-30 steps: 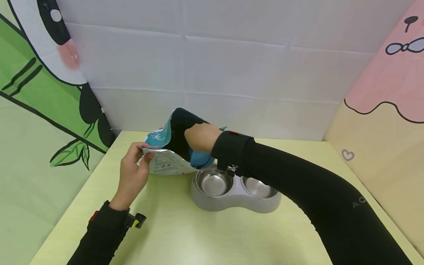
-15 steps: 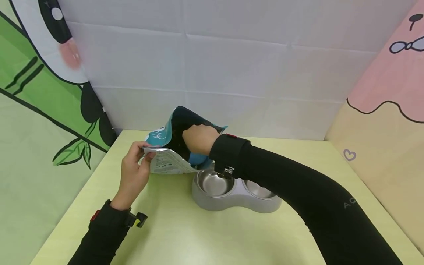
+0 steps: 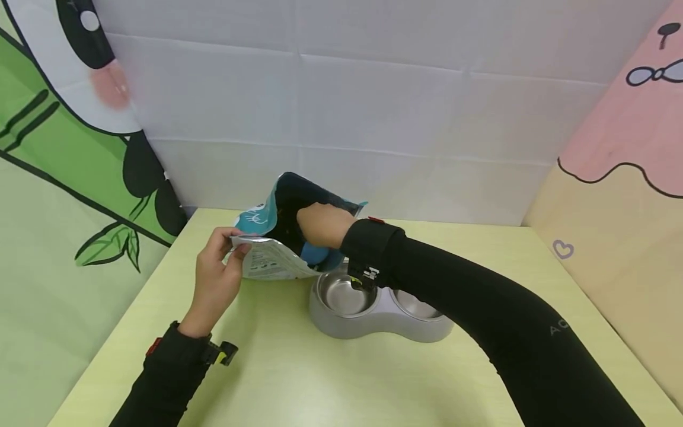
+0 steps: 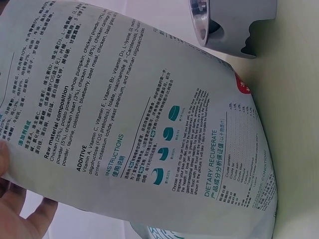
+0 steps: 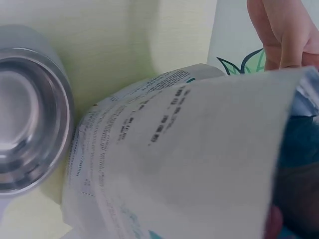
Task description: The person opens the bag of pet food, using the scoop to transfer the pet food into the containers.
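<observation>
Head view, left hand (image 3: 216, 281) pinching bag (image 3: 269, 261), right hand (image 3: 324, 225) inside

From the head we look forward and down, at middling range, over the table (image 3: 341, 379) to its back edge, both side edges in sight. From the left wrist we face the printed side of the bag (image 4: 149, 124) close up, turned sideways. From the right wrist we look down, also close, toward the table's left edge. Both wrist views share that print and the bowl stand (image 3: 381, 325), as does the head.
</observation>
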Tool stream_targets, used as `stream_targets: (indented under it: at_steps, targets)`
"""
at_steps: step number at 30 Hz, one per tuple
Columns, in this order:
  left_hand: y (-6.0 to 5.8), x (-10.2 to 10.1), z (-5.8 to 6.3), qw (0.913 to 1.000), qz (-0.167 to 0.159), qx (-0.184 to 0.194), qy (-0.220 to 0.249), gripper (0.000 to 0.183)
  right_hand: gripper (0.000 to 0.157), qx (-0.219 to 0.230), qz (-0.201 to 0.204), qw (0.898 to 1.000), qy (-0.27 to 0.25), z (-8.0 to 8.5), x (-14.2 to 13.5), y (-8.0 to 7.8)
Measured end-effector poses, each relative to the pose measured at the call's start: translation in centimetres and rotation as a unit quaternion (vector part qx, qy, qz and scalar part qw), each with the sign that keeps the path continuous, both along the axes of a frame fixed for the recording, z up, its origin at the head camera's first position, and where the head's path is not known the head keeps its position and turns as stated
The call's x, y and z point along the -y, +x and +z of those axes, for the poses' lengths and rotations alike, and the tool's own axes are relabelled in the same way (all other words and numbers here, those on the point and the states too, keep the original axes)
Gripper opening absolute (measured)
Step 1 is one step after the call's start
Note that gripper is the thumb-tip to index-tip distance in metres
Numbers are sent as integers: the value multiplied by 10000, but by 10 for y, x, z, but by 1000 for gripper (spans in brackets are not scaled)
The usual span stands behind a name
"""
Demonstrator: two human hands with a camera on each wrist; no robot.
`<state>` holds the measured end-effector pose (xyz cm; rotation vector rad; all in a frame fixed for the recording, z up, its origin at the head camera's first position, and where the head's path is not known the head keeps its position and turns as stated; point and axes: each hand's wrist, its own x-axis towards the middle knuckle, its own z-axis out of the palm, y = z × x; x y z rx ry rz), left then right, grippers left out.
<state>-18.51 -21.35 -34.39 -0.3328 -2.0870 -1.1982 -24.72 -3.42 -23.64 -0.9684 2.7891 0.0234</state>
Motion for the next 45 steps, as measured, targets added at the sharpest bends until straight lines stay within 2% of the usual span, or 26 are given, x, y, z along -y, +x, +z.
stream_targets:
  at_steps: [4, 10, 15, 19, 24, 28, 33, 36, 41, 45]
  targets:
    - [2, 0, 0, 10000, 16, -44, 28, 18, 26, 180, -39, 9998, 30, -4, 1, -4]
    - [3, -1, 2, 10000, -22, 39, 77, 19, 17, 134, -83, 9999, 29, -7, 1, -8]
    - [5, -1, 3, 9999, -25, -25, 106, 18, 13, 355, -191, 9992, -76, -7, 0, -9]
    - [5, -1, 3, 9998, -17, -177, 58, 19, 15, 499, -299, 9982, -122, -7, 0, -10]
    - [6, 0, 3, 9999, 0, -155, 62, 20, 18, 576, -338, 9976, -197, -8, 1, -9]
    - [9, 2, 3, 9999, 35, -72, 128, 20, 14, 557, -214, 9978, -302, -9, 3, -8]
    - [12, 5, 5, 9998, 69, -55, 174, 20, 14, 259, -27, 9991, -339, -12, 6, -8]
    - [13, 5, 4, 9998, 81, 1, 194, 20, 14, 139, 59, 9983, -567, -17, 5, -8]
    - [17, 8, 5, 9998, 71, 89, 165, 20, 22, 136, 450, 9922, -1154, -30, 2, -8]
    - [17, 10, 6, 9999, 69, 74, 95, 19, 23, 105, 461, 9894, -1372, -34, 1, -9]
